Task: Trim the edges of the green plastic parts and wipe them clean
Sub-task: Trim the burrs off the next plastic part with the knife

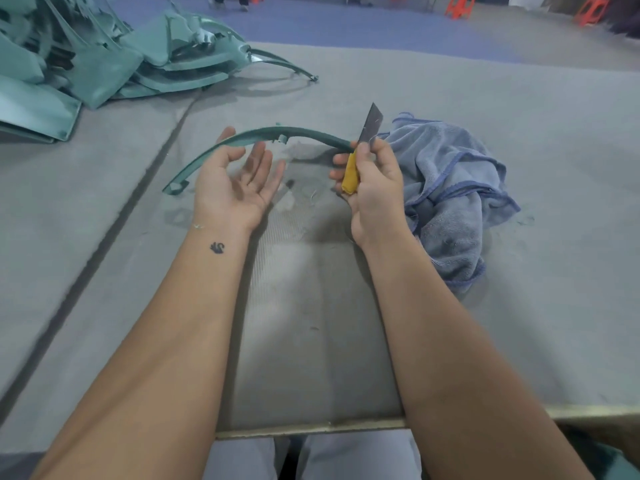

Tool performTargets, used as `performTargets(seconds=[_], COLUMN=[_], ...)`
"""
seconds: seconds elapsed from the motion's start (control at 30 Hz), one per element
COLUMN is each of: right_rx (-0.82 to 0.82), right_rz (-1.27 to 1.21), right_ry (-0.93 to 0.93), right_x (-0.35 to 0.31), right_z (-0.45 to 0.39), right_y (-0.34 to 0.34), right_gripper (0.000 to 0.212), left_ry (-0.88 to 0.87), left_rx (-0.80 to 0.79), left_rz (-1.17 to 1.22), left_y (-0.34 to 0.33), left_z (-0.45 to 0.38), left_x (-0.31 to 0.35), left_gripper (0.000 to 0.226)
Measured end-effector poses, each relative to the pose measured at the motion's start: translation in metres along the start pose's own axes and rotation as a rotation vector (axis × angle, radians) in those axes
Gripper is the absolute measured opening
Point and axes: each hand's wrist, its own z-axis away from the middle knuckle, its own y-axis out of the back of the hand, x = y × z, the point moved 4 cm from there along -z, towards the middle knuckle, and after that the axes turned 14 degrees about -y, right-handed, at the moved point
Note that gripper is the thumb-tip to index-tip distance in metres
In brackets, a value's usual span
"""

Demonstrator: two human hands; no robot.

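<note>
The person sits at a grey felt-covered table with a long curved green plastic strip held up in front of them, arching from a clip end low on the left up to its other end on the right. Their right hand is wrapped round the yellow handle of a utility knife, blade pointing up and away, and the same hand seems to pinch the right end of the strip against the handle, probably so the blade can run along that edge. The left hand lies palm up under the middle of the strip, fingers straight and relaxed; only the thumb side looks to touch it, more a cradle than a grip, which would let the part slide or turn for the next pass. Just right of the strip, touching the right hand's far side, a crumpled blue cloth waits on the felt, close enough for wiping once trimming is finished. Thin shavings lie on the felt below the strip. Far to the strip's upper left is a heap of green plastic parts; whether those are finished I cannot tell.
</note>
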Motion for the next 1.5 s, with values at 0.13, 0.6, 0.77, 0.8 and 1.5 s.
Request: performTargets(seconds=[0.13,0.6,0.77,0.8,1.5], right_rx=[0.021,0.274,0.184,0.152,-0.08], right_rz=[-0.02,0.06,0.002,0.006,0.153], right_ry=[0.018,0.065,-0.05,-0.069,-0.254], right_x=[-0.004,-0.001,-0.001,0.0,0.006], right_z=[0.0,0.004,0.004,0.004,0.003], right_y=[0.002,0.011,0.01,0.009,-0.009], right_gripper=[0.015,0.003,0.029,0.032,0.037], left_ry=[-0.124,-0.566,-0.659,-0.664,-0.654], left_rx=[-0.131,-0.288,-0.311,-0.33,-0.387], left_rz=[-0.264,-0.347,-0.339,-0.359,-0.498], left_y=[-0.004,-0.017,-0.016,-0.016,-0.014], left_z=[0.001,0.012,0.011,0.011,0.011], left_x=[0.003,-0.001,0.003,0.004,-0.001], left_gripper=[0.014,0.024,0.02,0.016,0.012])
